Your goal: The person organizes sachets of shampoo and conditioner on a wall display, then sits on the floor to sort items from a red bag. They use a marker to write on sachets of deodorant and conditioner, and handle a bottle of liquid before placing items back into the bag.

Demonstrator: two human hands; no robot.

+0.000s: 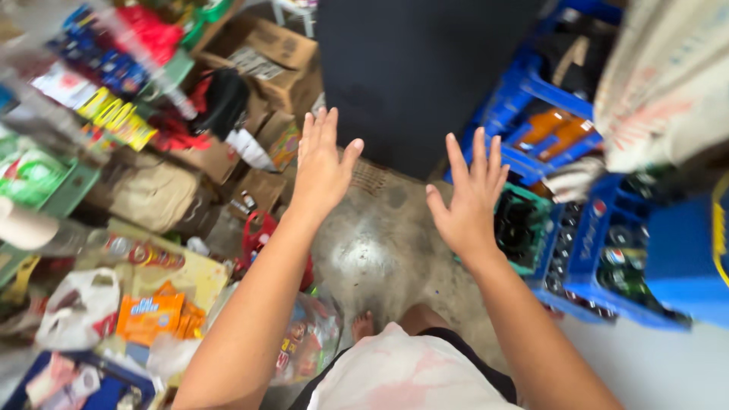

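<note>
Ahead, a tall dark panel [425, 76], broad and flat, upright on the concrete floor [380, 250]; likely stiff and heavy, best taken by its side edges. Right of it, stacked blue crates [607, 250] of bottles, rigid and weighty, plus a green crate [524, 228] just beside the right hand. Left, cardboard boxes [266, 61] and soft snack packets [148, 315], light and crushable. Both arms raised forward, palms toward the panel. Left hand [323, 163] spread, empty, touching nothing. Right hand [467, 201] spread too, fingers fanned, empty.
</note>
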